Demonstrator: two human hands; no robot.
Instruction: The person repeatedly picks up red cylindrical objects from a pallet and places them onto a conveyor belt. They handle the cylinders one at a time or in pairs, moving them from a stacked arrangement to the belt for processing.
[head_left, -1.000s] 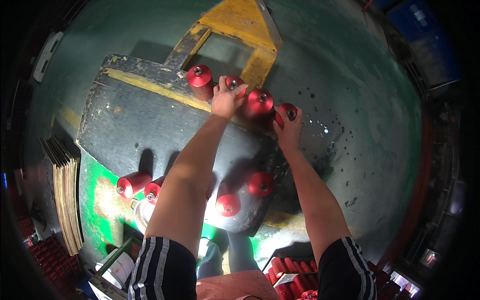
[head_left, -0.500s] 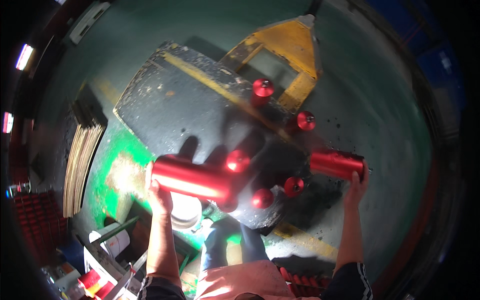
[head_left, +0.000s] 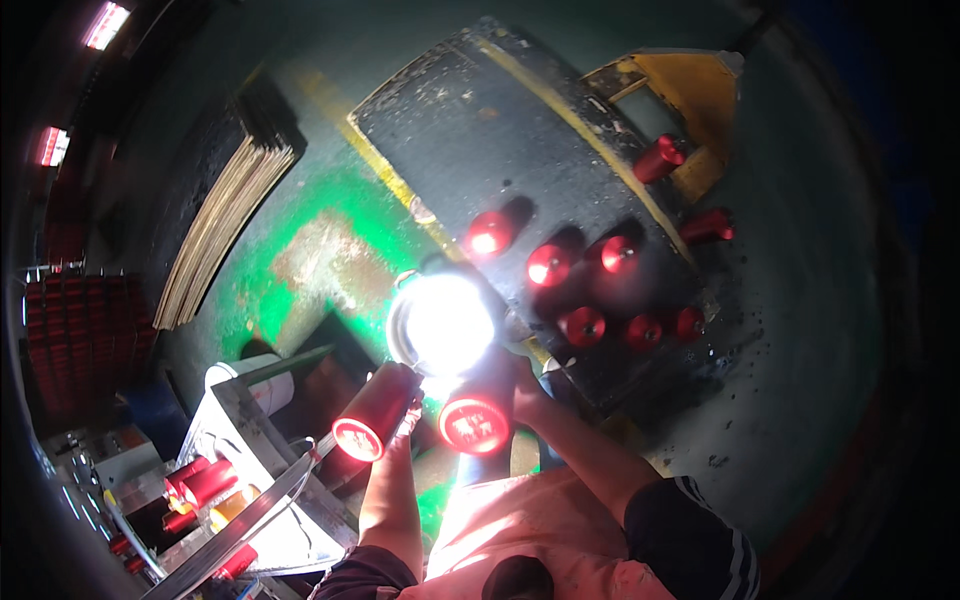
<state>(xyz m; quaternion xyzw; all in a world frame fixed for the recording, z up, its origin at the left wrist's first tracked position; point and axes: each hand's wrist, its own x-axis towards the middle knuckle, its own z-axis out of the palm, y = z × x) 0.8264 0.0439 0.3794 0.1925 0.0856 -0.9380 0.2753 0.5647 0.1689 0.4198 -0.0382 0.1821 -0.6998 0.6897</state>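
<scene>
Two red metal cylinders are held side by side close to my body, their flat ends facing up toward me. My left hand (head_left: 407, 424) is closed on the side of the left red cylinder (head_left: 370, 410), most fingers hidden behind it. My right hand (head_left: 530, 393) grips the right red cylinder (head_left: 478, 412) from its right side, fingers partly hidden. Just beyond both cylinders lies a round pan or bucket (head_left: 398, 335), its inside washed out by glare. Several more red cylinders, such as one upright cylinder (head_left: 548, 265), stand on the dark platform (head_left: 450, 140).
A yellow pallet truck (head_left: 700, 90) stands at the platform's far right. Left of it are a stack of flat boards (head_left: 225, 220), a white bucket (head_left: 265, 385) and a metal-framed bench (head_left: 250, 430) with red cylinders. Stacked red items (head_left: 80, 335) fill the far left.
My hands have brought both cylinders from apart over the platform to close together near my body, now tilted end-up. The view has turned left.
</scene>
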